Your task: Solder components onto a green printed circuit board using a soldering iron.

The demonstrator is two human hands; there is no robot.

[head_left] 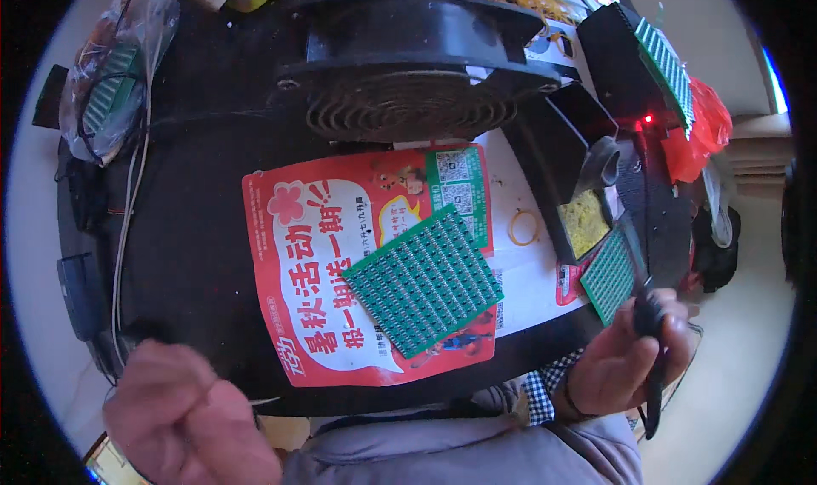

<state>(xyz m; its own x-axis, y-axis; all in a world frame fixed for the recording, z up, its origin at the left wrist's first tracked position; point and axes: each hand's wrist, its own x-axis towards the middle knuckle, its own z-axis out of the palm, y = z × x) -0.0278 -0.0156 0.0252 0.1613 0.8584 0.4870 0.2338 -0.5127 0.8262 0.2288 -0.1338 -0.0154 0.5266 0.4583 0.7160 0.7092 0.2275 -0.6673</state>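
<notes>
A green circuit board (425,281) with rows of small dark parts lies tilted on a red and white printed sheet (272,315) in the middle of the table. My right hand (625,357) grips a soldering iron (648,315) by its black handle, its metal end pointing up and away. Just beyond it rests a second green board (608,276), partly hidden by the iron. My left hand (191,417) is at the table's near left edge, blurred, with fingers curled in. A thin pale strand shows beside it; whatever the fingers hold is hidden.
A black fan (408,77) stands behind the sheet. To its right are an iron stand with a yellow sponge (584,223), a rubber band (523,227), a dark box (617,68) and a red plastic bag (702,132). Cables (128,230) run down the left, beside bagged boards (115,85).
</notes>
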